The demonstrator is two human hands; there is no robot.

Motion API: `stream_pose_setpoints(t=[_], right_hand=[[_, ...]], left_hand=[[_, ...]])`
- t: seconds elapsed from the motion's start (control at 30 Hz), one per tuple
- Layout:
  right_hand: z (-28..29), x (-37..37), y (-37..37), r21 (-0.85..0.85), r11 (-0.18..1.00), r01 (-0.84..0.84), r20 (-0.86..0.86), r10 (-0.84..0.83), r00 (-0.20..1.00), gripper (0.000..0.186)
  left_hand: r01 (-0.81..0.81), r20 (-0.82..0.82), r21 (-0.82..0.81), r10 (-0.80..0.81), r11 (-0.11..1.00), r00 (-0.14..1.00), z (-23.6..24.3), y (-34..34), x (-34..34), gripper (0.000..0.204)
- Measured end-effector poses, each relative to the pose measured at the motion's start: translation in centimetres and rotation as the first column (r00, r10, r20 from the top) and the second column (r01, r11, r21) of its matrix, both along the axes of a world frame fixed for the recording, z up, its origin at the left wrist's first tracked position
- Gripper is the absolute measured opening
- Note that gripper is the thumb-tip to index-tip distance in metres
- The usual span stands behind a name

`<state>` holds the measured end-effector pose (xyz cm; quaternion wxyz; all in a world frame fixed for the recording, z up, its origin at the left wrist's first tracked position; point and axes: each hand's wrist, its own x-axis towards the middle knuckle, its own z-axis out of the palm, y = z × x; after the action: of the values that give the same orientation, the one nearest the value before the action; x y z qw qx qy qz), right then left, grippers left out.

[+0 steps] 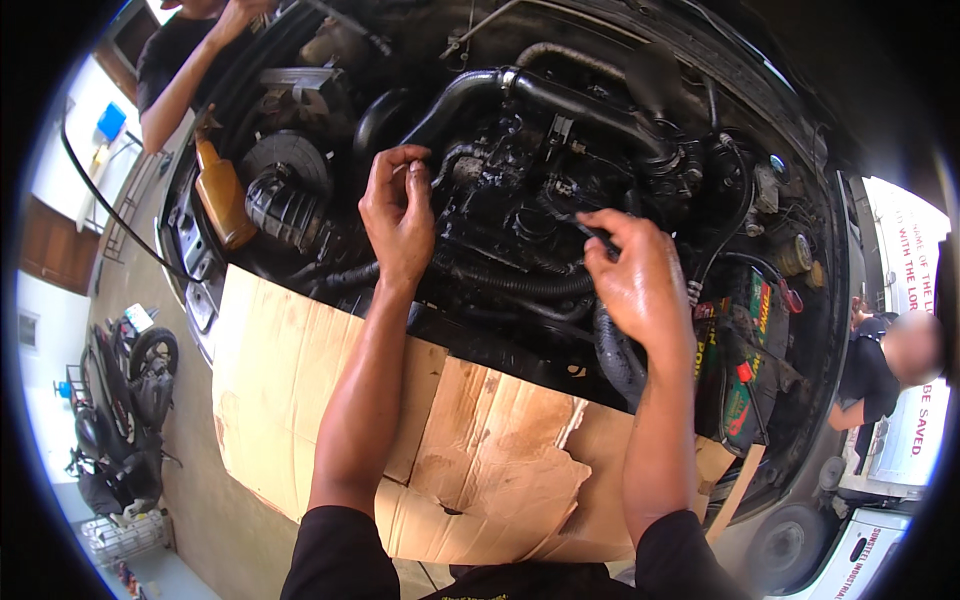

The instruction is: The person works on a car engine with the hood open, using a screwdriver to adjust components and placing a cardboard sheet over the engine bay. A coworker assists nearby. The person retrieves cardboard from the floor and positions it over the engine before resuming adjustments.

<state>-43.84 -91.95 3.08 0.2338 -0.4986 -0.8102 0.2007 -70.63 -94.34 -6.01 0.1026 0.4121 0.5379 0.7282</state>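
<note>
Both my arms reach over an open engine bay with a black, wet-looking engine [500, 205]. My left hand [398, 215] is raised over the engine's left side. Its thumb and fingers are pinched together; whatever may be between them is too small to make out. Further right, my right hand [635, 270] grips a slim dark tool [598, 236], its tip pointing left toward the engine top near a round black cap [533, 222]. The tool's exact kind is unclear, since my fingers cover much of it. Wet sheen shows on the back of this hand.
Cardboard [500, 430] covers the bay's front edge beneath my forearms. A battery [745, 350] sits at right, a thick black hose [618, 350] beside my right wrist. An amber bottle [220, 195] stands at left. Another person's arm [190, 85] is at upper left; a person [870, 375] is at far right.
</note>
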Motion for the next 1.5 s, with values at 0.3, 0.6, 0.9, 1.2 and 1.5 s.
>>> stream_pose_setpoints(t=[0.3, 0.6, 0.9, 1.2, 1.5], right_hand=[[-4.8, -7.1, -0.9, -0.021, 0.997, -0.07, 0.188, 0.073, 0.979, 0.02], [-2.0, -5.1, -0.2, -0.1, 0.992, -0.072, 0.296, 0.099, 0.95, 0.02], [-1.8, -3.5, 1.8, -0.151, 0.978, -0.142, 0.301, 0.182, 0.936, 0.02], [-0.2, -4.2, 3.7, -0.23, 0.964, -0.135, 0.339, 0.209, 0.917, 0.017], [-2.4, -5.0, 2.7, -0.238, 0.961, -0.14, 0.247, 0.199, 0.948, 0.021]], left_hand=[[0.002, -0.017, 0.021, -0.002, 1.0, 1.0, 0.7, 0.6, 0.0, 0.011], [-0.018, -0.017, -0.001, 0.018, 1.0, 1.0, 0.4, 0.4, -0.9, 0.011], [0.016, -0.058, -0.055, -0.019, 0.998, 0.998, 0.5, 0.0, -0.8, 0.014], [-0.001, -0.147, -0.093, -0.013, 0.996, 0.989, 0.8, -0.1, -1.2, 0.015], [0.053, -0.008, -0.103, -0.054, 0.993, 0.998, 0.4, 0.1, -1.5, 0.014]])
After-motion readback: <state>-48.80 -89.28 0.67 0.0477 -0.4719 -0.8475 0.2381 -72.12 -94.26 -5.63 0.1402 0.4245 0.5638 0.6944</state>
